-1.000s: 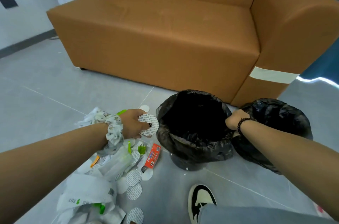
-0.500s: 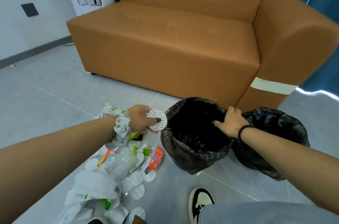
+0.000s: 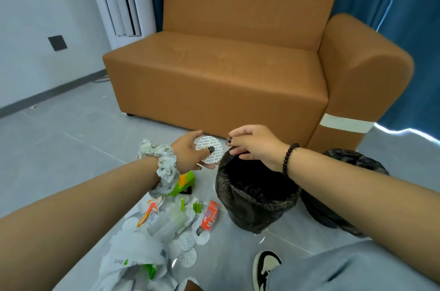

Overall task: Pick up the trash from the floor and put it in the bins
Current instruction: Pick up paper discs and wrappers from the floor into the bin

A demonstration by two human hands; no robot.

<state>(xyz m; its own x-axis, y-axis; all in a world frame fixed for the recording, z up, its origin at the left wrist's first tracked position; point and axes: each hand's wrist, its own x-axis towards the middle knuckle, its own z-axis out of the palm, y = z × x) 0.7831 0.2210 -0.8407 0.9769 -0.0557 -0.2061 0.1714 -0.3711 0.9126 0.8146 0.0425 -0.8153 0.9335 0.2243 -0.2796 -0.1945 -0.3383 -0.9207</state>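
I see L hand (image 3: 190,153) gripping white round seal (image 3: 209,151) just beside bin (image 3: 257,198) rim; R hand (image 3: 256,145) fingers curled over rim, prob. pinching the liner.

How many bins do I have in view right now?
2. The near bin, lined with a black bag, stands just right of the trash pile, under the right hand. The second bin sits behind the right forearm, beside the sofa's arm, and is partly hidden.
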